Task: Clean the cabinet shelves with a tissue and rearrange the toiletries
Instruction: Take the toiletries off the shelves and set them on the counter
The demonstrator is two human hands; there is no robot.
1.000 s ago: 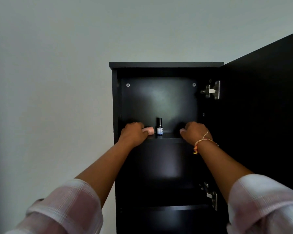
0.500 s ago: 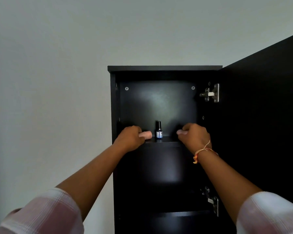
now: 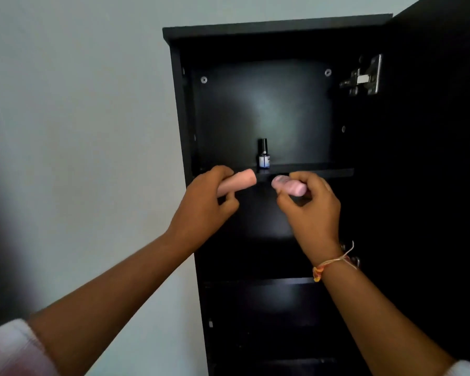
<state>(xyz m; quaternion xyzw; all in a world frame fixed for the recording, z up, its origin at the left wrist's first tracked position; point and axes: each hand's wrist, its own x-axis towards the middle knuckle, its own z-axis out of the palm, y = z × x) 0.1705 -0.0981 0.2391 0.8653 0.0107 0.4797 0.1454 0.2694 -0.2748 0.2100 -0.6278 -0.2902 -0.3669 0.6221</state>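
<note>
A tall black cabinet (image 3: 277, 28) stands open against a pale wall. On its top shelf (image 3: 315, 171) a small dark bottle (image 3: 263, 154) with a black cap and blue-white label stands upright. My left hand (image 3: 206, 202) grips a peach-pink tube (image 3: 242, 181) just below and in front of the shelf edge, its flat end pointing right. My right hand (image 3: 312, 210) holds a pink container (image 3: 289, 185) lying sideways, its rounded end pointing left. The two items sit a short gap apart. No tissue is in view.
The cabinet door (image 3: 440, 158) hangs open at the right, with a metal hinge (image 3: 362, 76) at its top. Lower shelves (image 3: 261, 280) are dark and their contents cannot be made out. A braided bracelet (image 3: 331, 263) is on my right wrist.
Both hands have drawn back off the top shelf toward me, each carrying its pink item. The small dark bottle stays on the shelf. The view has moved closer and shifted left.
</note>
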